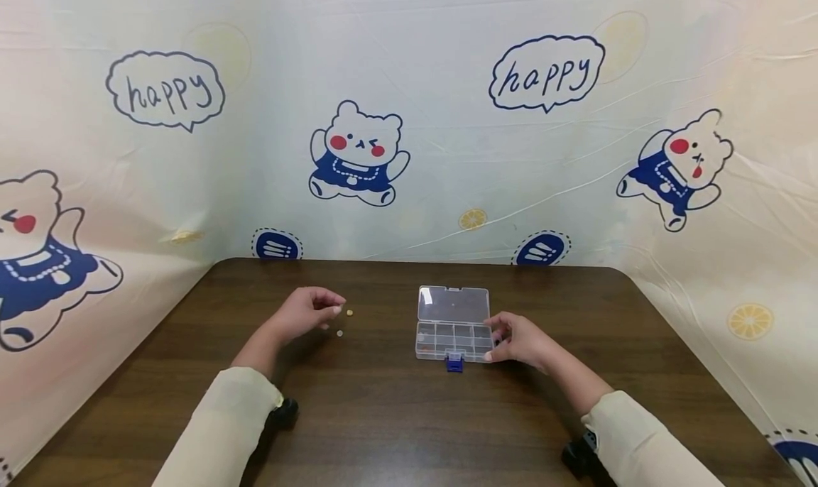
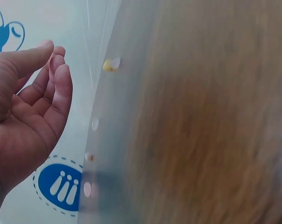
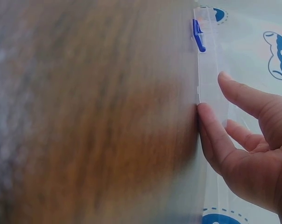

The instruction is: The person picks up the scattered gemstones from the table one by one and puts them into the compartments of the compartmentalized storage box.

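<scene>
A clear plastic compartment box [image 1: 455,341] lies on the brown table with its lid [image 1: 454,305] raised at the back and a blue clasp [image 1: 454,363] at the front. My right hand [image 1: 520,341] grips its right end, thumb at the front corner and fingers by the side. My left hand [image 1: 303,313] hovers over the table left of the box, thumb and fingertips close together; whether something tiny is between them is hidden. Beside it lie a small yellowish bead [image 1: 349,313] and a pale bead [image 1: 340,334]. In the left wrist view several small pieces lie along the tabletop, including a yellow piece [image 2: 109,65].
The brown wooden table [image 1: 383,423] extends toward me and to both sides. A printed cloth [image 1: 447,153] with bears and lettering hangs behind and beside it. A few faint specks show in the box's left compartments.
</scene>
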`<state>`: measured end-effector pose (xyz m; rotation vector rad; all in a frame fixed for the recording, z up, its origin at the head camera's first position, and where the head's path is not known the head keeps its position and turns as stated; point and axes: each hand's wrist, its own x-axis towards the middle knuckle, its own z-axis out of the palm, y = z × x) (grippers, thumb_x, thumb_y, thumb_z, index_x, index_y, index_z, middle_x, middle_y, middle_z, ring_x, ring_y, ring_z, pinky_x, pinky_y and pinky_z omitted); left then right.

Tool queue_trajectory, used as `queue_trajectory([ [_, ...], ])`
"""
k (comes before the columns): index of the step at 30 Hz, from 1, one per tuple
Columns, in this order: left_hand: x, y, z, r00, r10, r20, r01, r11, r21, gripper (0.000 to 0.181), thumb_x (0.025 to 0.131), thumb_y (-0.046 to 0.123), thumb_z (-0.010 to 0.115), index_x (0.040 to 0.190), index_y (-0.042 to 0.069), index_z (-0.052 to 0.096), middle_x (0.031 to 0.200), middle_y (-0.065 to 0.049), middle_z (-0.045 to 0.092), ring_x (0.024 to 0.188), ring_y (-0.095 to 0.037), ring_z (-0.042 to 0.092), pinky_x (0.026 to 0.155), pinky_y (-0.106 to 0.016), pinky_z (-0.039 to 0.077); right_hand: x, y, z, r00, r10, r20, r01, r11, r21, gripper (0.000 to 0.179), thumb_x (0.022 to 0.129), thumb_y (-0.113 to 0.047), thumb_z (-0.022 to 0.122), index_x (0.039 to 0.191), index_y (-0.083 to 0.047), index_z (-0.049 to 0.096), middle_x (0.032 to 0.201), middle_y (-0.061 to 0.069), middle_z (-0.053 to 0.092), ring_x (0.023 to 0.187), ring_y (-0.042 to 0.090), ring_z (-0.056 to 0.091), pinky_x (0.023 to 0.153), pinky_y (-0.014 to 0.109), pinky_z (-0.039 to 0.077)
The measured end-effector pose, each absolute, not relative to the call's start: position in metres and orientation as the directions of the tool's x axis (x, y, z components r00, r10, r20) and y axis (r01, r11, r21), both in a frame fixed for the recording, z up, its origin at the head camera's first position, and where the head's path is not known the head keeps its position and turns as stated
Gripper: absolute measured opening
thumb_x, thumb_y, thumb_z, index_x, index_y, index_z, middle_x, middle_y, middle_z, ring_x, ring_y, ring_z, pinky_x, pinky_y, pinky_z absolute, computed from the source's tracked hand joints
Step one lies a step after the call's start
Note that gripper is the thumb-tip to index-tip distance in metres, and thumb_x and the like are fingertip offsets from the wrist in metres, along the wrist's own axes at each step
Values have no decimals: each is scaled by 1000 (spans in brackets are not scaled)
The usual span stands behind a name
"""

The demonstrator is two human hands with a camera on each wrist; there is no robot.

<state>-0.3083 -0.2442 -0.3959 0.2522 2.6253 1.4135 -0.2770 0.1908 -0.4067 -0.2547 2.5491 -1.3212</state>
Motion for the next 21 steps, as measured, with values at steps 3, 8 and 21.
queue_trajectory([
  [3,-308,-237,-396,-971,235,-40,98,545,833,27,93,13,67,117,1,66,107,-15,65,88,-26,63,75,-33,56,-277,191,-407,-950,-275,-146,-38,570,-821,65,70,-5,87,127,-3,57,100,13,55,76,22,55,72,32,49],
  [8,-307,-227,-396,-967,256,-17,128,538,833,27,91,15,70,115,2,68,101,-9,67,82,-26,62,73,-34,56,-277,190,-405,-952,-268,-150,-32,572,-820,64,70,-5,87,127,-3,57,100,13,55,77,23,55,72,32,49],
  [21,-301,-199,-391,-955,295,-14,146,512,847,26,90,16,72,113,5,71,96,-5,68,79,-28,62,72,-42,55,-275,189,-405,-953,-265,-147,-35,579,-815,64,70,-4,87,126,-3,57,99,13,54,77,23,54,72,32,49],
])
